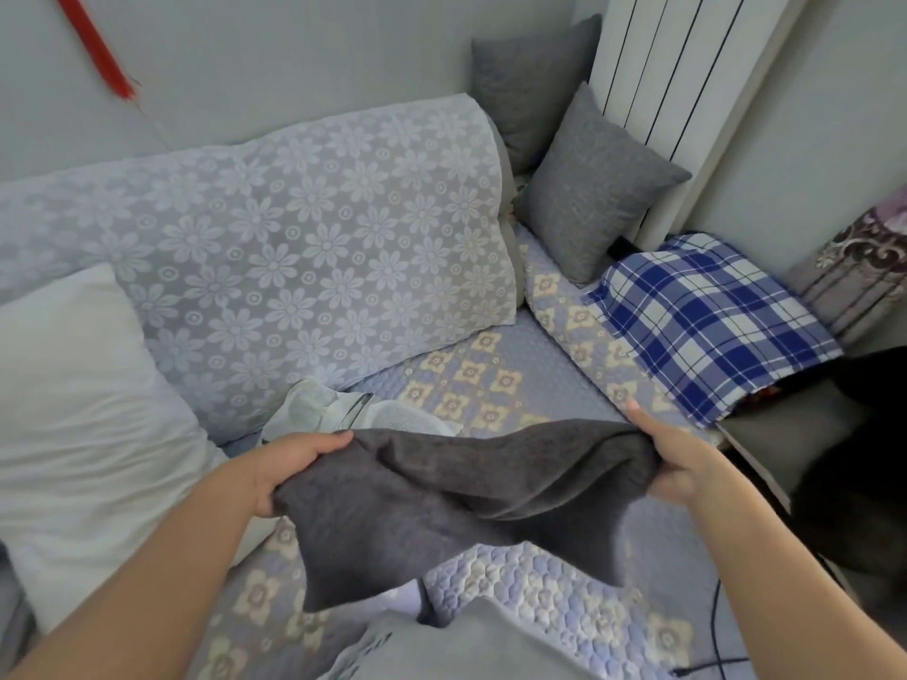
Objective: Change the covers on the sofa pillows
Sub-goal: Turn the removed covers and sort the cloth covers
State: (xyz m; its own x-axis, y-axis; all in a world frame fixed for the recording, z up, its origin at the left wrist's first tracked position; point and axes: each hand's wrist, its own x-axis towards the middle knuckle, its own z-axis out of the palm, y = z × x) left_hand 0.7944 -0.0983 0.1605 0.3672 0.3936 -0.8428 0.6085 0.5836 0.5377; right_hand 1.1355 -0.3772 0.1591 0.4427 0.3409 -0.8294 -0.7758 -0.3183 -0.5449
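sofa (515,365) | grey cover (441,493) stretched between left hand (289,463), right hand (677,463) fingers

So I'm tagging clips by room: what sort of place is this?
Likely a home living room: a corner sofa with a floral backrest cover, grey throw pillows, and a white radiator.

The cover (466,488) I held was dark charcoal grey, plain and unpatterned. The bare pillow (83,424) at the sofa's left edge was plain white. The backrest throw (304,257) was pale blue-grey lace with white daisies. The seat quilt (495,370) was lavender blue with cream and yellow flower squares. Two cushions (584,188) in the far right corner were mid grey. The cloth (706,316) at the right edge was blue and white plaid.
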